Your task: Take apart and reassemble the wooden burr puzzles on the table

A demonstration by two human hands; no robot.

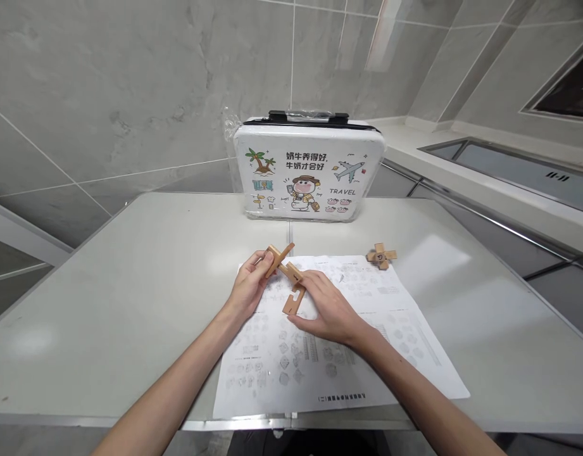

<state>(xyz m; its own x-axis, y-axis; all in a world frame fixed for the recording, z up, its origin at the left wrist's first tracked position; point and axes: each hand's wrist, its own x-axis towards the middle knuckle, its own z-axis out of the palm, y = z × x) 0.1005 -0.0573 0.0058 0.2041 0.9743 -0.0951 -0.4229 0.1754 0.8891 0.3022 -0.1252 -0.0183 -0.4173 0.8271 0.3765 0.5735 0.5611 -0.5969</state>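
My left hand (252,278) grips some interlocked wooden puzzle pieces (278,258) between thumb and fingers, one piece sticking up to the right. In my right hand (326,308) is a flat notched wooden puzzle piece (292,303), pinched between thumb and fingers, its slot facing left. Another small block (294,273) with a dark mark lies between the two hands, touching the pieces on the left and my right fingertips. How these parts lock together is partly hidden by my fingers. Under both hands lies a printed instruction sheet (362,380).
A cross-shaped wooden puzzle (381,256) rests at the sheet's far right corner. Behind it, a white cartoon-printed case (310,171) in clear plastic stands upright on the folding table (106,304). Grey tiled wall (177,82) rises at the back; a counter (500,183) runs along the right.
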